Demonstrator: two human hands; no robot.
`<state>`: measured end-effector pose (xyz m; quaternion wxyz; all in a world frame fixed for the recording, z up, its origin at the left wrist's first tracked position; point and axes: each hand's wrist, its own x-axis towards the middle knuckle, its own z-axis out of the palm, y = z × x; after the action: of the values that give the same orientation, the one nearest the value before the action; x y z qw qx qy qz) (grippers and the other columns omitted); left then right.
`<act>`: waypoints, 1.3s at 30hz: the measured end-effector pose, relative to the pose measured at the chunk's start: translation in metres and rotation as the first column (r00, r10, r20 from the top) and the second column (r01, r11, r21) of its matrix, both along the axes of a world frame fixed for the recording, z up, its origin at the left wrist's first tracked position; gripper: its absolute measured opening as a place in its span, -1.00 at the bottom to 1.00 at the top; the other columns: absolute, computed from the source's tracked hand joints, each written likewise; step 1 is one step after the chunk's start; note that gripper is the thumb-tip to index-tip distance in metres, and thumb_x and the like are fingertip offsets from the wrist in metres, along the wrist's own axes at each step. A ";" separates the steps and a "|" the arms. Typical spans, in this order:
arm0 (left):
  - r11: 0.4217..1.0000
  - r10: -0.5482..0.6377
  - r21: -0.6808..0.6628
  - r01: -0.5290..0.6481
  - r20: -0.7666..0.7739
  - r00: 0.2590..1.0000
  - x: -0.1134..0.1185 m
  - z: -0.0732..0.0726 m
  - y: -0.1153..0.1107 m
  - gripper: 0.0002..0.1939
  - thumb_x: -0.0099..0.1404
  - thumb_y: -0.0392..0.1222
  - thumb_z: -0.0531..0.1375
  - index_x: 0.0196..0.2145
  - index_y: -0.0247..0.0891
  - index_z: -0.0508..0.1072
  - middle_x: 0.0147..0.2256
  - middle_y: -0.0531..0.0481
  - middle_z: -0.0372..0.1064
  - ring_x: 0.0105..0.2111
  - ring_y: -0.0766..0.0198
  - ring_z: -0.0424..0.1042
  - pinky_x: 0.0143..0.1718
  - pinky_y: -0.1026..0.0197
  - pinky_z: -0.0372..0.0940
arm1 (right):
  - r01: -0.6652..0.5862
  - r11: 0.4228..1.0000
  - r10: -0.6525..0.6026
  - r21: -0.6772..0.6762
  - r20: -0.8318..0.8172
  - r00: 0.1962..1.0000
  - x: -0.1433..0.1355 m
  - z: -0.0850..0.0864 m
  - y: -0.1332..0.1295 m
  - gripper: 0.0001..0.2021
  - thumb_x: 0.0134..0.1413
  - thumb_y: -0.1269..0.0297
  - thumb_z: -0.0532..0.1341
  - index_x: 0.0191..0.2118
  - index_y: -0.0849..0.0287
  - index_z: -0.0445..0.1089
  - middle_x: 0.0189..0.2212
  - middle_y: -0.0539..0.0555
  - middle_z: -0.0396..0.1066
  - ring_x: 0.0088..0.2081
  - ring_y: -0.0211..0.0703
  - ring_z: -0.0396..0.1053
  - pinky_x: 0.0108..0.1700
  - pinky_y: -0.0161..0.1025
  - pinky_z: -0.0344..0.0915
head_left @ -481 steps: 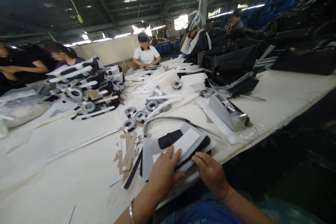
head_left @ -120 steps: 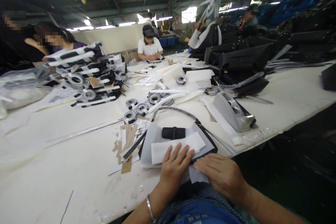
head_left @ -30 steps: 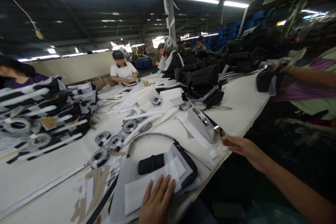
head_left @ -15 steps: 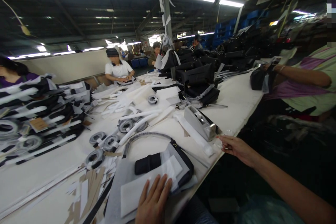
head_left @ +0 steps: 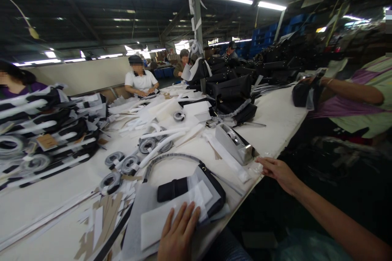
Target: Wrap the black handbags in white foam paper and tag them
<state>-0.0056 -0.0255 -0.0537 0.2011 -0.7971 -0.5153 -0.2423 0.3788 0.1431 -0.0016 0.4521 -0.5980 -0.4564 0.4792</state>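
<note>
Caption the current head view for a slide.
Left hand on the white sheet over a black bag; right hand beside a grey tape dispenser.

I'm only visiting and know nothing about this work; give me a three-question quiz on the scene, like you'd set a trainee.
1. Which of the wearer's hands is nearer the grey plastic tape dispenser?
2. True or false: the left hand rests on the white rectangular sheet.
3. In the picture, the scattered brown and white strips lie (a) left of, (b) right of, or (c) on top of the black handbag with a curved handle?

Key: 1. The right hand. 2. True. 3. (a).
</note>
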 end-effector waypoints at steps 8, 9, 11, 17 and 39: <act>1.000 0.011 -0.009 -0.011 -0.066 0.998 -0.003 0.007 -0.002 -0.34 0.28 -0.53 -0.03 0.24 -0.06 0.33 0.23 0.21 0.30 0.21 0.32 0.30 0.41 0.13 -0.24 | 0.093 0.987 -0.123 0.129 0.252 0.960 0.002 -0.004 0.003 -0.54 -0.23 -0.13 0.43 -0.30 0.18 0.63 -0.56 0.00 0.41 -0.52 -0.22 0.28 -0.42 -0.28 0.29; 1.000 0.011 -0.001 -0.011 -0.075 0.997 -0.003 0.008 -0.002 -0.34 0.27 -0.54 -0.03 0.24 -0.06 0.32 0.23 0.21 0.30 0.20 0.32 0.31 0.40 0.14 -0.20 | 0.094 0.986 -0.126 0.134 0.251 0.960 -0.001 -0.007 0.000 -0.49 -0.19 -0.17 0.39 -0.27 0.20 0.63 -0.57 0.00 0.40 -0.52 -0.22 0.28 -0.43 -0.27 0.30; 1.000 0.010 0.009 -0.009 -0.074 0.997 -0.002 0.007 -0.002 -0.34 0.28 -0.53 -0.02 0.24 -0.05 0.33 0.22 0.21 0.32 0.20 0.32 0.32 0.38 0.14 -0.11 | 0.096 0.985 -0.130 0.145 0.249 0.960 -0.008 -0.015 -0.006 -0.40 -0.12 -0.25 0.32 -0.21 0.24 0.62 -0.57 0.01 0.39 -0.53 -0.21 0.30 -0.42 -0.25 0.34; 0.997 0.040 0.057 -0.047 0.121 0.992 0.007 -0.004 0.000 -0.34 0.26 -0.56 -0.06 0.16 -0.01 0.40 0.16 0.20 0.40 0.16 0.31 0.35 0.37 0.07 -0.09 | 0.133 0.962 -0.223 0.239 0.401 0.888 -0.004 -0.019 -0.002 -0.39 -0.09 -0.23 0.28 -0.17 0.26 0.62 -0.49 0.09 0.52 -0.47 -0.08 0.42 -0.41 -0.18 0.36; 0.999 0.049 -0.029 -0.044 0.204 0.978 0.012 0.007 -0.005 -0.65 0.51 -0.21 -0.03 0.13 -0.02 0.42 0.11 0.11 0.45 0.15 0.25 0.38 0.31 0.03 0.10 | -0.978 0.207 0.611 -0.005 0.782 0.125 -0.130 0.130 -0.047 -0.76 0.31 0.15 0.22 -0.21 0.12 0.62 -0.46 0.06 0.40 -0.39 -0.22 0.38 -0.33 -0.31 0.21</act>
<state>0.0069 -0.0302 -0.0470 0.1427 -0.7581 -0.5546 -0.3120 0.2485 0.0965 0.1281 0.0517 -0.1982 -0.9421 0.2655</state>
